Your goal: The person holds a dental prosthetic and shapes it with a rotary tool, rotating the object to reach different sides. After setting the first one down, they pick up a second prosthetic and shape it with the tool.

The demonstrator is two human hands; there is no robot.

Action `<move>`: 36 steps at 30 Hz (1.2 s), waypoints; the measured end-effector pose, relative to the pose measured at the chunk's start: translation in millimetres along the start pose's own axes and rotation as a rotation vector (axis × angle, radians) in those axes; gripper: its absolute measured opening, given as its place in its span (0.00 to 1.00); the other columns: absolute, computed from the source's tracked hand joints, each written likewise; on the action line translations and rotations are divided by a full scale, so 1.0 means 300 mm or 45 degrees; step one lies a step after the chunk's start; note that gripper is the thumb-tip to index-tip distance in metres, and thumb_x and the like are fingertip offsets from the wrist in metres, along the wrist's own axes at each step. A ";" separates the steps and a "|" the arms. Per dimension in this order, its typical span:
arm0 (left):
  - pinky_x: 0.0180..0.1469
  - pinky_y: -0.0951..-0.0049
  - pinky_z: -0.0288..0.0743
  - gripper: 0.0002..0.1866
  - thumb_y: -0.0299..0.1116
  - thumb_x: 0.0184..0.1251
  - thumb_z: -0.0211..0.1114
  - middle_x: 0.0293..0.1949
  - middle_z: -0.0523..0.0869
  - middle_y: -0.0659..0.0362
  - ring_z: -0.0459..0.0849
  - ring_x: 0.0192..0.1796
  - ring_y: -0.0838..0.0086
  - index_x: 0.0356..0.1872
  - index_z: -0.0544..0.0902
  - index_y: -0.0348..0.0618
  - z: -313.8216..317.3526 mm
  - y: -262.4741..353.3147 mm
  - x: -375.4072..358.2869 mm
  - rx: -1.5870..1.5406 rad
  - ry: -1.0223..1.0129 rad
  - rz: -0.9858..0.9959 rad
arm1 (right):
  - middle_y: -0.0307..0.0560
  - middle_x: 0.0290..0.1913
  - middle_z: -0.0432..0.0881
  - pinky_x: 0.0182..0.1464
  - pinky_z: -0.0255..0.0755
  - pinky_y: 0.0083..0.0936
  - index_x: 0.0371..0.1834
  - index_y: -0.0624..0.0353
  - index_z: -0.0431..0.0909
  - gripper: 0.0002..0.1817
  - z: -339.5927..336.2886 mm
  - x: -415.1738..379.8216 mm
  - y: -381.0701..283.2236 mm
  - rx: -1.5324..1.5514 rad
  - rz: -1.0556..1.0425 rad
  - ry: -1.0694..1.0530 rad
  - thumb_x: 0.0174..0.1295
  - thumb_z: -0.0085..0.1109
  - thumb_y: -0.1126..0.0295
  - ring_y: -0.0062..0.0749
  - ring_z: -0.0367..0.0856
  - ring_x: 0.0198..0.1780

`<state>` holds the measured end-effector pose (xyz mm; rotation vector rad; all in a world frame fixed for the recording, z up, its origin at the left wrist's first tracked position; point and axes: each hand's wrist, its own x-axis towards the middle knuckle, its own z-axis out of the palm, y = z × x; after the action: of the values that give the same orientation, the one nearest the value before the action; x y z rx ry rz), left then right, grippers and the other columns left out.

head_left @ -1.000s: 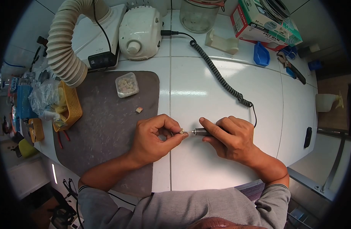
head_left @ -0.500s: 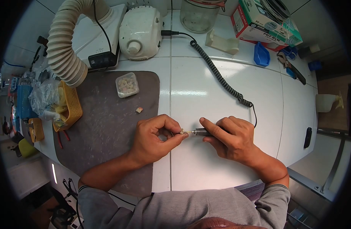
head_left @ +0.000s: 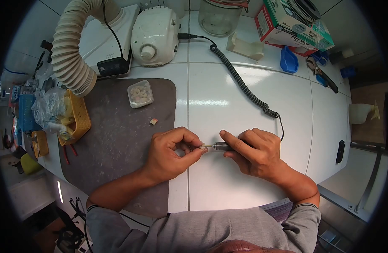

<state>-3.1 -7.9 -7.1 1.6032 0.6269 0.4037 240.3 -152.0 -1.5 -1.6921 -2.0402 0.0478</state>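
Observation:
Between thumb and fingertips, my left hand [head_left: 170, 152] pinches a small pale piece [head_left: 202, 147], mostly covered by the fingers. My right hand [head_left: 258, 152] grips a dark rotary handpiece [head_left: 222, 146], its thin metal bit pointing left with the tip right at the pale piece. The right index finger lies stretched along the handpiece. Beyond my left hand, a small cream-and-reddish piece [head_left: 154, 121] lies on the dark grey mat [head_left: 113, 139]. Farther back on the mat stands a clear square tub [head_left: 140, 94] of similar pale pieces.
A coiled cord [head_left: 244, 82] runs from the handpiece to a white control box [head_left: 155, 37]. A ribbed hose [head_left: 71, 50] arches over the back left, above a yellow basket [head_left: 78, 118]. At the back right are a glass jar [head_left: 220, 19], a blue scoop [head_left: 289, 60] and pliers [head_left: 322, 76].
The pale piece and the bit tip have shifted very slightly against each other at my left fingertips. Both hands keep nearly the same place and grip.

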 end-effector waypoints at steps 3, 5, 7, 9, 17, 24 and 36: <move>0.44 0.81 0.86 0.09 0.16 0.69 0.81 0.43 0.93 0.55 0.92 0.43 0.81 0.42 0.87 0.33 -0.001 0.005 0.000 0.011 -0.006 0.002 | 0.28 0.28 0.73 0.26 0.64 0.23 0.68 0.44 0.92 0.26 -0.003 0.000 0.001 0.002 -0.008 -0.009 0.70 0.78 0.49 0.19 0.70 0.25; 0.44 0.81 0.86 0.09 0.16 0.69 0.81 0.43 0.93 0.55 0.92 0.43 0.81 0.43 0.87 0.32 -0.002 0.007 0.002 0.006 0.002 -0.001 | 0.28 0.28 0.73 0.26 0.63 0.23 0.68 0.44 0.92 0.26 -0.007 0.002 0.000 0.007 -0.017 -0.011 0.70 0.78 0.49 0.19 0.70 0.25; 0.44 0.81 0.86 0.09 0.16 0.69 0.81 0.43 0.93 0.55 0.92 0.43 0.81 0.43 0.87 0.32 -0.002 0.007 0.001 0.000 -0.003 -0.015 | 0.28 0.28 0.73 0.26 0.64 0.23 0.68 0.44 0.92 0.26 -0.003 0.000 0.002 0.007 -0.007 -0.009 0.70 0.78 0.48 0.19 0.70 0.25; 0.44 0.81 0.86 0.09 0.16 0.69 0.81 0.43 0.93 0.55 0.92 0.43 0.81 0.43 0.87 0.32 -0.002 0.006 0.000 0.003 -0.009 -0.021 | 0.28 0.28 0.73 0.26 0.64 0.23 0.68 0.44 0.92 0.26 -0.002 -0.002 0.002 0.009 -0.006 -0.008 0.70 0.78 0.48 0.19 0.70 0.25; 0.47 0.79 0.88 0.09 0.16 0.71 0.80 0.48 0.94 0.51 0.95 0.49 0.76 0.46 0.88 0.33 0.002 -0.009 0.005 -0.045 0.011 0.074 | 0.29 0.27 0.72 0.26 0.65 0.24 0.67 0.45 0.93 0.25 0.006 -0.003 0.008 0.054 0.029 0.066 0.70 0.79 0.50 0.20 0.70 0.25; 0.49 0.78 0.89 0.09 0.16 0.71 0.80 0.50 0.95 0.50 0.96 0.50 0.74 0.47 0.89 0.33 -0.007 0.006 0.003 0.005 -0.034 0.020 | 0.29 0.27 0.72 0.26 0.65 0.24 0.67 0.45 0.93 0.26 -0.004 0.000 0.002 0.014 0.010 0.011 0.70 0.79 0.50 0.20 0.70 0.25; 0.48 0.79 0.86 0.09 0.17 0.71 0.81 0.49 0.96 0.52 0.94 0.48 0.78 0.47 0.90 0.33 -0.009 0.010 0.001 0.013 -0.039 0.004 | 0.29 0.28 0.72 0.26 0.64 0.24 0.68 0.45 0.92 0.26 -0.004 0.000 0.004 0.023 -0.007 0.008 0.69 0.79 0.49 0.20 0.70 0.25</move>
<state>-3.9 -5.8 -3.7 1.6172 0.6043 0.3783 241.8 -152.0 -0.9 -1.6740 -2.0338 0.0586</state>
